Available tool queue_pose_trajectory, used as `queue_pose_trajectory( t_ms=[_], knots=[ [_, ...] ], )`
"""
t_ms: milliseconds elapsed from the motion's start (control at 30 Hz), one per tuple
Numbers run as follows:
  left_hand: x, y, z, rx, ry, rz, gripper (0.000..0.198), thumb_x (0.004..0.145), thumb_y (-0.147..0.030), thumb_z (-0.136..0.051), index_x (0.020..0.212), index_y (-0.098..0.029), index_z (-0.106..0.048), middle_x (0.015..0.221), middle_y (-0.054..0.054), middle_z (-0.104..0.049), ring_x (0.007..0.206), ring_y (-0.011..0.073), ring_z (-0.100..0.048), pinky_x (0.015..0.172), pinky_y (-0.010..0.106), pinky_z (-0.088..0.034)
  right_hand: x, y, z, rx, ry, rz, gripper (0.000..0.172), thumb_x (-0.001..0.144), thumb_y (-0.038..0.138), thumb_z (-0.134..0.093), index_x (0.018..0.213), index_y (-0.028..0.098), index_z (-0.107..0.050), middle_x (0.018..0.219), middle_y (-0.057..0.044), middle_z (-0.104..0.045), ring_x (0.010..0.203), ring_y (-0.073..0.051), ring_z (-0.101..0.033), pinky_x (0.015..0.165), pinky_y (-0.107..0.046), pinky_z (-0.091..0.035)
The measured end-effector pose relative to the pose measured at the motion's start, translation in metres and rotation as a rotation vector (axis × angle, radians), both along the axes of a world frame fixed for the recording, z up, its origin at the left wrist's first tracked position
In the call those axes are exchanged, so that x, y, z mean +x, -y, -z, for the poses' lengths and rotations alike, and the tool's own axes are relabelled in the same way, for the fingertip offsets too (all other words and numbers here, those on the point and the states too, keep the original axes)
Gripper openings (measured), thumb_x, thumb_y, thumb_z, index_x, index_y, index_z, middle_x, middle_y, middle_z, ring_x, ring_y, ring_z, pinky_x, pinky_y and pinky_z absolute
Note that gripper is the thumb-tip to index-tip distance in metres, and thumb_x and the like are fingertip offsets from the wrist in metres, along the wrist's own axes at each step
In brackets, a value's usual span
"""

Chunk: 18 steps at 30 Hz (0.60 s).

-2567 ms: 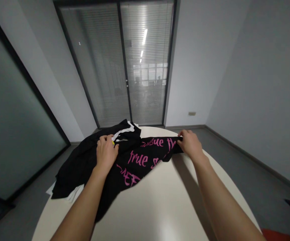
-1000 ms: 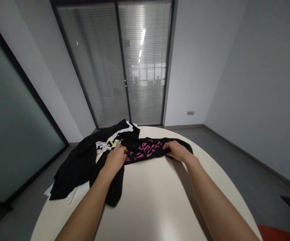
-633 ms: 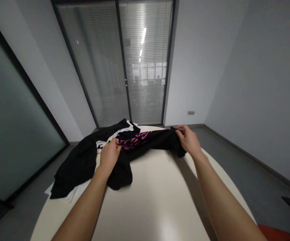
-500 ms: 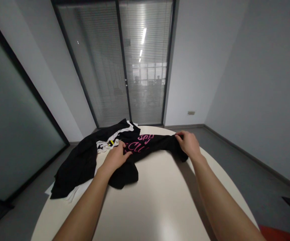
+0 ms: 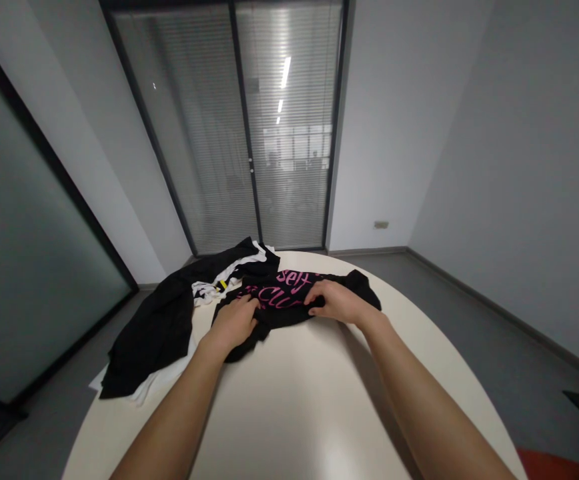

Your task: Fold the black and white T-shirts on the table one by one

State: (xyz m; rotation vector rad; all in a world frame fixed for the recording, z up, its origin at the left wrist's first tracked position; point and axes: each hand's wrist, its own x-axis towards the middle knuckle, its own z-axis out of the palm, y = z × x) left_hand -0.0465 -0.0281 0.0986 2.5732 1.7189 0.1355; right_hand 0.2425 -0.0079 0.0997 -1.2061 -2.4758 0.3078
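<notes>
A black T-shirt [image 5: 289, 316] with pink lettering lies partly bunched across the far part of the table. My left hand [image 5: 236, 323] is at its left end, fingers bent and closed on the cloth near the lettering. Toward the right, my right hand [image 5: 338, 301] has its thumb and fingers curled together on the fabric beside the last printed letters. The shirt's right end lies loose beyond that hand. Both hands cover parts of the print.
Left of the shirt lies a pile of black clothes [image 5: 154, 333] with white cloth [image 5: 162, 380] under it. Everything rests on a pale round-edged table [image 5: 309, 400]. Glass doors with blinds [image 5: 289, 200] stand behind it, and something red [image 5: 559, 463] shows at lower right.
My right hand has let go of the shirt's right end and moved left to the lettering. That end has dropped onto the table. My left hand has shifted slightly, drawing in the near-left cloth.
</notes>
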Motion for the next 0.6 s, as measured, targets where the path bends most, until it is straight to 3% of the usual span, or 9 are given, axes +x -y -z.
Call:
queue_pose_trajectory(
  t_ms=[133, 300, 500, 600],
  knots=[
    [0.002, 0.001, -0.004, 0.019, -0.013, -0.033, 0.022, 0.090, -0.016, -0.060, 0.112, -0.022, -0.062, 0.131, 0.010, -0.062, 0.123, 0.0261, -0.059, 0.104, 0.038, -0.045, -0.019, 0.004, 0.008, 0.031, 0.198, -0.008, 0.028, 0.074, 0.025, -0.078, 0.103, 0.024, -0.076, 0.104, -0.005, -0.072, 0.103, -0.025, -0.063, 0.087, -0.032, -0.047],
    [0.004, 0.003, -0.006, 0.014, -0.004, -0.043, 0.022, 0.090, -0.015, -0.060, 0.110, -0.023, -0.063, 0.130, 0.010, -0.063, 0.122, 0.0264, -0.060, 0.102, 0.037, -0.046, -0.020, 0.003, 0.013, 0.058, 0.260, 0.054, 0.021, 0.079, 0.017, -0.070, 0.098, 0.023, -0.077, 0.102, -0.006, -0.073, 0.099, -0.024, -0.065, 0.083, -0.030, -0.047],
    [0.003, 0.003, -0.010, 0.119, 0.033, -0.099, 0.021, 0.091, -0.016, -0.056, 0.110, -0.021, -0.065, 0.121, 0.011, -0.066, 0.114, 0.0275, -0.064, 0.095, 0.037, -0.049, -0.009, 0.005, -0.004, 0.103, 0.127, 0.056, 0.018, 0.089, 0.020, -0.062, 0.100, 0.024, -0.076, 0.103, -0.004, -0.075, 0.096, -0.021, -0.067, 0.080, -0.029, -0.046],
    [0.002, 0.002, -0.014, 0.242, 0.078, -0.193, 0.024, 0.094, -0.016, -0.050, 0.112, -0.018, -0.065, 0.118, 0.012, -0.067, 0.111, 0.0290, -0.064, 0.093, 0.038, -0.050, -0.002, 0.009, -0.017, 0.133, 0.026, 0.143, 0.016, 0.092, 0.025, -0.061, 0.101, 0.025, -0.075, 0.101, -0.003, -0.075, 0.091, -0.020, -0.067, 0.079, -0.028, -0.046]
  ],
)
